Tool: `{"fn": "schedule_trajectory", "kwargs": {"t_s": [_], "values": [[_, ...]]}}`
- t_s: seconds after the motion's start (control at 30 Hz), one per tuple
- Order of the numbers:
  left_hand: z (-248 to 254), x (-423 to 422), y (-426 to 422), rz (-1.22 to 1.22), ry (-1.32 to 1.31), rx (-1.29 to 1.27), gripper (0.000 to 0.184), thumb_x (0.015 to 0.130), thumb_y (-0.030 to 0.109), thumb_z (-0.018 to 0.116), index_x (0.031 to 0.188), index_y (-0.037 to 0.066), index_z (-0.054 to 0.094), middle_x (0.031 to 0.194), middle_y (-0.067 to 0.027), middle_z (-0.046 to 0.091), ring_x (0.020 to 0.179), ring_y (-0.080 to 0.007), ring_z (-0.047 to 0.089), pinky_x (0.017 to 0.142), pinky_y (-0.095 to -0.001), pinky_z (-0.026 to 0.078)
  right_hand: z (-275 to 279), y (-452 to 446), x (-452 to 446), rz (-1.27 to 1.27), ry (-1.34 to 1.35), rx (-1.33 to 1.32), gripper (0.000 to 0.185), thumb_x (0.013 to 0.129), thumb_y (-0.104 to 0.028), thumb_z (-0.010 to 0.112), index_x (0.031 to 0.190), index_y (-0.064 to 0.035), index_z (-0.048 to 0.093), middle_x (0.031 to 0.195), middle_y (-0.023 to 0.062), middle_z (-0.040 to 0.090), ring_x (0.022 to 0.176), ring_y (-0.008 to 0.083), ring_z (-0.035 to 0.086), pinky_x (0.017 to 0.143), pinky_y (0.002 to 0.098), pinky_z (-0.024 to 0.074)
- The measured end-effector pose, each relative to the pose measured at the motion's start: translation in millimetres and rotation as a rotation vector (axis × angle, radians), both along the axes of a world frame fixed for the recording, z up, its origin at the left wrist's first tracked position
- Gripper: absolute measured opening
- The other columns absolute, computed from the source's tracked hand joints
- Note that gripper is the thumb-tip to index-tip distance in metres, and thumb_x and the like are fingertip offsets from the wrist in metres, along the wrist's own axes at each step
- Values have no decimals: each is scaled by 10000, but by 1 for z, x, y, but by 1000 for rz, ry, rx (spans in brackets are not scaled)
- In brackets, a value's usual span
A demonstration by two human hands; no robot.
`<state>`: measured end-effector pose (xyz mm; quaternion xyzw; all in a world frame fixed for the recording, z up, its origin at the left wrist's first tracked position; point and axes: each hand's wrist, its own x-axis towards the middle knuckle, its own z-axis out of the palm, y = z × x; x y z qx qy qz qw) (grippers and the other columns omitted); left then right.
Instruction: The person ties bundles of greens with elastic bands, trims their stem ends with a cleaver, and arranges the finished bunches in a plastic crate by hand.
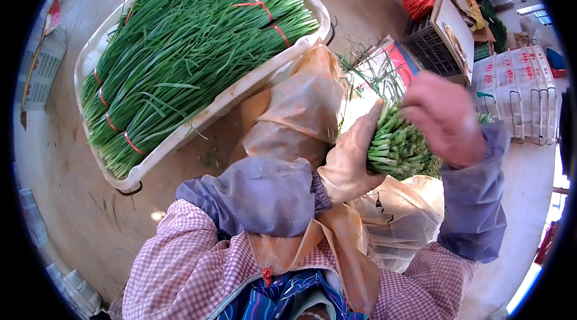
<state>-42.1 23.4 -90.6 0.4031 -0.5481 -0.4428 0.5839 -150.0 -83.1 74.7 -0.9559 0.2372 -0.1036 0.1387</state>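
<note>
My left hand [351,162] is wrapped round a thick bunch of chives [396,147], its pale cut ends turned toward me. Just above and to the right of that bunch is my right hand [443,116], blurred by motion, so its fingers cannot be made out. Loose green leaves [380,76] stick out beyond the bunch. On my left stands a large white crate [174,150] full of chive bundles [198,49] tied with red bands.
Clear plastic sheeting [294,118] covers my lap and legs. To the right are stacked white baskets [514,94], a dark crate [430,46] and a bundle of red strands [417,1]. Another white basket [45,67] stands at the far left. Scraps of leaf lie on the floor [90,166].
</note>
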Motion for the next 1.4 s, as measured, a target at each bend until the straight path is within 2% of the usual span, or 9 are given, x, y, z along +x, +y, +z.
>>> {"fn": "schedule_trajectory", "kwargs": {"t_s": [0.17, 0.3, 0.37, 0.47, 0.6, 0.93, 1.13, 1.3, 1.4], "values": [[0, 6, -3, -18, 128, 154, 1139, 640, 44, 785, 1573, 87, 133, 1310, -238, 510, 1204, -380, 553, 1014, -394, 465, 29, -8, -121, -584, -865, 157, 148, 1002, -43, 482, 1078, 14, 595, 906, 73, 630, 801, 114, 585, 750, 253, 482], [-9, 0, -13, 1, 524, 166, 1096, 680, -43, 751, 1573, 84, 129, 1348, -161, 537, 1255, -249, 538, 1075, -344, 430, -60, -12, -237, -771, 369, -570, 518, 851, -1, 589, 1362, 21, 504, 1275, 196, 606, 1139, 318, 610, 999, 392, 456], [13, 5, -21, -92, 920, 216, 1036, 706, -127, 715, 1560, 63, 159, 1393, -122, 520, 1288, -202, 512, 1094, -333, 420, -98, 32, -148, -793, -245, 347, 622, 862, -141, 656, 1427, 15, 448, 1407, 202, 512, 1325, 320, 469, 1133, 434, 329], [30, 22, -23, 55, 659, 231, 1043, 688, -132, 722, 1554, 64, 175, 1393, -112, 529, 1282, -199, 522, 1095, -329, 411, -126, 82, -27, -524, -736, 691, 1178, 761, -552, 789, 1565, -7, 122, 1560, 215, 294, 1437, 314, 320, 1176, 423, 241], [40, 46, -29, 158, 538, 291, 1074, 652, -109, 741, 1552, 55, 177, 1364, -121, 554, 1272, -215, 534, 1079, -321, 409, -146, 95, 19, -625, -580, 441, 1144, 733, -204, 830, 1569, -15, 72, 1572, 174, 235, 1426, 285, 302, 1182, 416, 237], [73, 131, -20, 264, 355, 350, 941, 559, -43, 847, 1409, 33, 450, 1149, -74, 671, 1046, -172, 613, 938, -317, 494, -135, 77, 68, -592, -512, 522, 1200, 606, -83, 852, 1560, -28, 127, 1423, 223, 440, 1306, 326, 454, 1082, 427, 391], [93, 237, -55, 10, 734, -30, 522, 712, -66, 785, 1198, 17, 610, 1017, -65, 710, 938, -151, 668, 805, -325, 556, -55, -14, 167, -95, -369, -213, 871, 716, -30, 768, 1479, 3, 347, 1236, 243, 560, 1110, 424, 580, 938, 450, 473], [92, 381, -84, 75, 876, -382, 736, 808, 434, 793, 1386, 88, 495, 1370, -114, 559, 1276, -292, 522, 1092, -456, 435, -2, -83, 302, 187, -276, -577, 818, 722, 11, 723, 1475, -68, 413, 1242, 237, 550, 1131, 413, 560, 970, 456, 448], [69, 465, -77, 151, 940, -375, 663, 899, 541, 641, 1385, 110, 504, 1369, -99, 556, 1306, -273, 490, 1112, -475, 391, -20, -111, 386, 257, -260, -711, 934, 720, 28, 722, 1517, -303, 365, 1231, 193, 539, 1022, 369, 572, 863, 465, 469]]}}
